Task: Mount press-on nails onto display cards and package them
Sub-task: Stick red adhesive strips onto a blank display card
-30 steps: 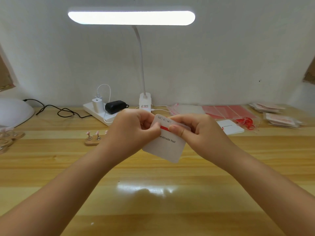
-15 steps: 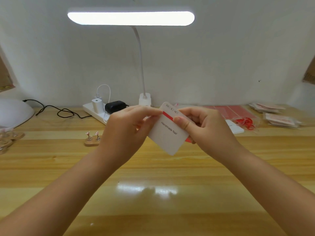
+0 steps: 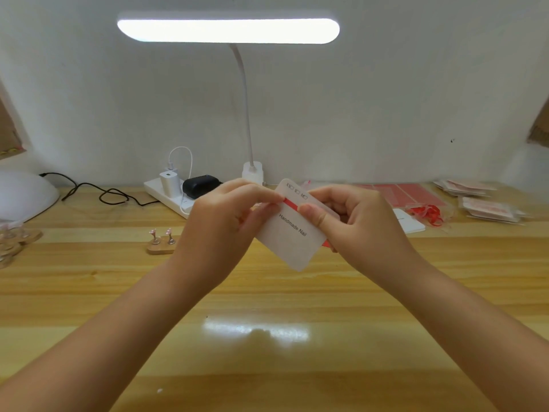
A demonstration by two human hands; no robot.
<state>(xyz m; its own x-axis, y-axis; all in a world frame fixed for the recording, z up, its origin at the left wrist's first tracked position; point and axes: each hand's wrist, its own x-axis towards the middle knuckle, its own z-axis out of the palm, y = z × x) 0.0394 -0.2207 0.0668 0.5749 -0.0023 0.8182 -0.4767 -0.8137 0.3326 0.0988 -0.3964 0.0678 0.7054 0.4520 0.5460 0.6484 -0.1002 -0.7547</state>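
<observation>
- White display card [image 3: 289, 233] held up above the wooden table [image 3: 267, 307], between both hands, clear of the tabletop
- Card tilted, long axis running from upper left down to lower right; "Handmade Nail" print slanting the same way, row of small size boxes along the top edge
- Narrow red strip [image 3: 292, 203] lying across the card near its top, below the size boxes
- Left hand [image 3: 225, 221] curled, fingertips pinching the card's upper left edge at the strip's end
- Right hand [image 3: 356, 221] curled round the card's right side, thumb pressed on the face at the strip, fingers tucked behind
- Back of the card hidden; a sliver of red showing behind its lower right corner, too little to identify
- Size-box lettering too small to read
- Lit bar desk lamp [image 3: 228, 29] on a thin neck at the back wall, base partly hidden behind the hands
- White power strip [image 3: 166, 194] with a white charger and a black adapter [image 3: 200, 185] left of the lamp base
- Small wooden stand [image 3: 160, 246] with two nail holders on the table, left of the left hand
- Red sheets [image 3: 410, 193] and a tangle of red strips [image 3: 427, 212] at far right, partly screened by the right hand
- Stacks of packets [image 3: 487, 208] near the right edge, blurred
- White domed object [image 3: 23, 194] cut off at the left edge
</observation>
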